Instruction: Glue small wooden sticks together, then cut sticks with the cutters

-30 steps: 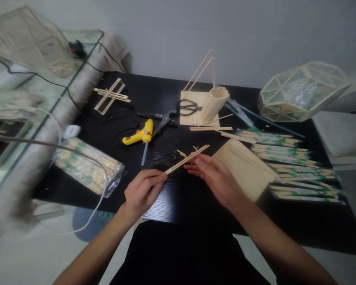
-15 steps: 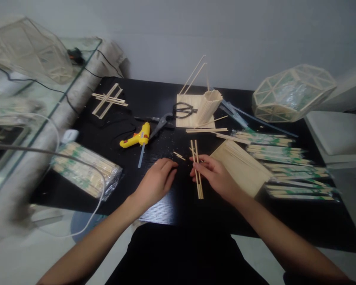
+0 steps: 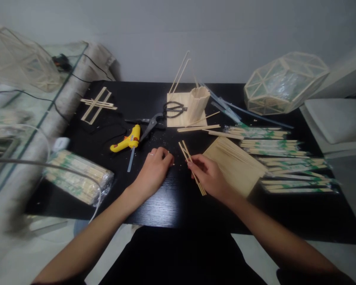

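My right hand (image 3: 209,176) pinches a pair of thin wooden sticks (image 3: 192,167), which slant from upper left to lower right just over the black table (image 3: 172,206). My left hand (image 3: 154,170) rests on the table left of them, its fingers curled onto a small wooden offcut by the fingertips; the piece is too small to make out. A flat panel of glued sticks (image 3: 234,165) lies just right of my right hand. The yellow glue gun (image 3: 125,142) lies to the left of my left hand.
Black scissors (image 3: 163,114) and a stick-built cup (image 3: 197,103) on a small panel stand at the back. Wrapped chopsticks (image 3: 284,158) lie in rows at right, a bagged bundle (image 3: 77,176) at left. A faceted stick frame (image 3: 284,85) sits back right. A stick cross (image 3: 97,104) lies back left.
My left hand let go of the sticks and moved onto the table by an offcut. My right hand took the sticks and turned them from slanting right to slanting left.
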Demonstrator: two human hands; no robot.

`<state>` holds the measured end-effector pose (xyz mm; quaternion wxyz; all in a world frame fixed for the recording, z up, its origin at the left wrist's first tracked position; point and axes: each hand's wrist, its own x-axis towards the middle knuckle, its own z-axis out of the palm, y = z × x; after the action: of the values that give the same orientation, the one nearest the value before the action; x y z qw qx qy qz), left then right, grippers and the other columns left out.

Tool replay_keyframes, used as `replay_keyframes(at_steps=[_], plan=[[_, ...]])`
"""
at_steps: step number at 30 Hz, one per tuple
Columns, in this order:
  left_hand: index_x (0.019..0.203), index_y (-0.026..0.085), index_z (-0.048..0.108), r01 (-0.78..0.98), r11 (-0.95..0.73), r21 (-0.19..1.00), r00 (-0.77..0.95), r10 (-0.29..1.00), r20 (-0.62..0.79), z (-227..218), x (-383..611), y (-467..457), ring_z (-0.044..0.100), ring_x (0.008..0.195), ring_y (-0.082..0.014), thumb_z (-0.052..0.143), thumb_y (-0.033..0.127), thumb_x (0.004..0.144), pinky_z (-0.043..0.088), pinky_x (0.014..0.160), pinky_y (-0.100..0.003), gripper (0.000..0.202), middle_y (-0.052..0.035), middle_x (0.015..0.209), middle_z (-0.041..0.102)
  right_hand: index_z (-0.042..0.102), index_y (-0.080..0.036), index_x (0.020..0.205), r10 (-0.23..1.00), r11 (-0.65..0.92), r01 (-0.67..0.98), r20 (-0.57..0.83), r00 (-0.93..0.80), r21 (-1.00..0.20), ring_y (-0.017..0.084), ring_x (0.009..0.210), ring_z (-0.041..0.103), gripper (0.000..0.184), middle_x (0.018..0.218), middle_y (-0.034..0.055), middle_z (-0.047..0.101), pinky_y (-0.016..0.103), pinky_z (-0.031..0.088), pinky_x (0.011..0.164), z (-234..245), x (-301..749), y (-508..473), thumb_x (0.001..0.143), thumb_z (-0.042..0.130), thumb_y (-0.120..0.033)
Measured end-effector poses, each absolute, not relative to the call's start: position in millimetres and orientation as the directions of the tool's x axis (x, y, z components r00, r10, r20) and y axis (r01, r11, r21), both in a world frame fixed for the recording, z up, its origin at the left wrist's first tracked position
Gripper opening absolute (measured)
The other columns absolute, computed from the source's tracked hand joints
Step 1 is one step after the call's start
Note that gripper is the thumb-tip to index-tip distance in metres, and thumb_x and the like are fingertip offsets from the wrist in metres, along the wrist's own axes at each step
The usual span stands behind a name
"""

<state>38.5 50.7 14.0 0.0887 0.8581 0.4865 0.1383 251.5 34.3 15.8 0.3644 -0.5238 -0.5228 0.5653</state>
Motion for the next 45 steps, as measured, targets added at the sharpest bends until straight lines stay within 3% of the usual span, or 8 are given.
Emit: replay_keyframes(at_steps=[4, 7, 14, 25, 37, 45], plan=[[0.097, 0.017, 0.06, 0.765, -0.489, 0.419, 0.471, 0.869, 0.155, 15, 28, 37, 0.052, 0.089, -0.0238, 0.047, 0.013, 0.102, 0.046, 0.079, -0.039, 0.014, -0.0088, 0.1, 0.062, 0.071, -0.02, 0.107, 0.971, -0.07, 0.248, -0.123, -0.204, -0.966, 0.016, 0.069, 0.067, 0.018, 0.081, 0.0022, 0.071, 0.028, 0.055, 0.062, 14, 252, 33, 0.095, 0.066, -0.032], [0.101, 0.019, 0.059, 0.723, -0.436, 0.536, 0.431, 0.891, 0.143, 16, 18, 20, 0.055, 0.088, -0.0208, 0.048, 0.018, 0.104, 0.048, 0.081, -0.037, 0.011, -0.0054, 0.095, 0.062, 0.069, -0.021, 0.117, 0.97, 0.035, 0.343, -0.05, -0.237, -0.939, 0.018, 0.076, 0.071, 0.024, 0.087, 0.0029, 0.075, 0.031, 0.057, 0.07, 16, 249, 31, 0.093, 0.068, -0.022], [0.103, 0.021, 0.064, 0.63, -0.37, 0.682, 0.305, 0.926, 0.221, 14, -10, -10, 0.066, 0.09, -0.0162, 0.06, 0.02, 0.101, 0.055, 0.082, -0.03, 0.005, -0.0038, 0.097, 0.068, 0.074, -0.022, 0.104, 0.889, 0.254, 0.493, -0.001, -0.458, -0.832, 0.02, 0.092, 0.074, 0.014, 0.1, 0.0044, 0.078, 0.037, 0.058, 0.086, 30, 243, 29, 0.099, 0.063, -0.017], [0.103, 0.021, 0.067, 0.616, -0.414, 0.671, 0.274, 0.91, 0.31, 1, -18, -14, 0.067, 0.089, -0.016, 0.063, 0.017, 0.098, 0.056, 0.083, -0.031, 0.007, -0.0027, 0.095, 0.073, 0.076, -0.017, 0.099, 0.795, 0.53, 0.617, 0.087, -0.6, -0.582, 0.022, 0.092, 0.063, 0.019, 0.095, 0.008, 0.07, 0.04, 0.055, 0.087, 24, 220, 35, 0.101, 0.058, -0.012], [0.106, 0.02, 0.064, 0.647, -0.437, 0.624, 0.305, 0.899, 0.314, 0, -15, -10, 0.066, 0.095, -0.0168, 0.059, 0.017, 0.101, 0.054, 0.088, -0.033, 0.007, -0.0037, 0.1, 0.07, 0.073, -0.015, 0.11, 0.76, 0.605, 0.572, 0.188, -0.622, -0.554, 0.026, 0.101, 0.061, 0.015, 0.103, 0.0101, 0.071, 0.045, 0.055, 0.093, 14, 211, 28, 0.097, 0.066, -0.015], [0.103, 0.02, 0.063, 0.739, -0.334, 0.586, 0.288, 0.942, 0.174, 5, -20, -14, 0.06, 0.096, -0.0205, 0.059, 0.029, 0.102, 0.05, 0.089, -0.037, 0.01, -0.0044, 0.098, 0.06, 0.074, -0.013, 0.1, 0.738, 0.634, 0.551, 0.211, -0.641, -0.543, 0.024, 0.099, 0.06, 0.015, 0.102, 0.0095, 0.071, 0.042, 0.054, 0.092, 11, 213, 30, 0.1, 0.059, -0.012]])
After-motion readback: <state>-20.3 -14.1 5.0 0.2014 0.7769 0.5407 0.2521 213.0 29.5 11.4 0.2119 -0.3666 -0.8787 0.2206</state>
